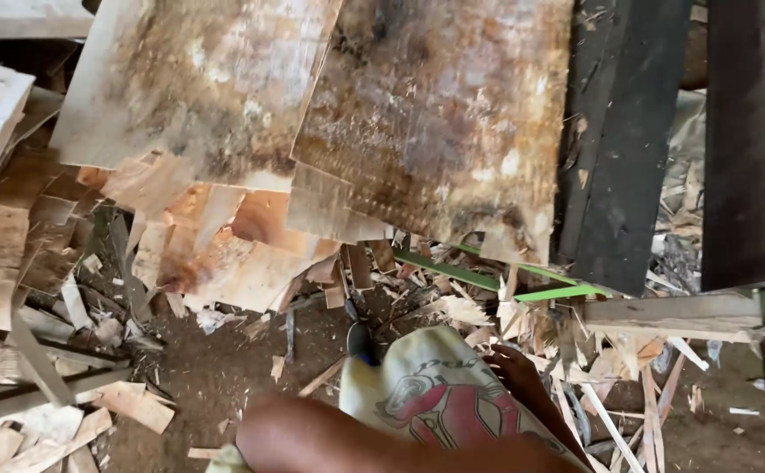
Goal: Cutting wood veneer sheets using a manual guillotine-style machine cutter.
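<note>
One hand (518, 368) (the left, I'd guess) rests on a printed cloth (439, 394) low down, well short of the stained veneer sheets (435, 114) piled ahead; I cannot tell whether its fingers are curled or slack. It looks like a pause between sheets, and the next lift calls for a reach up to a loose edge.

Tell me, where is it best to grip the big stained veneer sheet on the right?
Probably at the lower edge of the stained veneer sheet, coming from below. That edge overhangs the scrap pile and faces the person; a dark beam blocks its right side.
</note>
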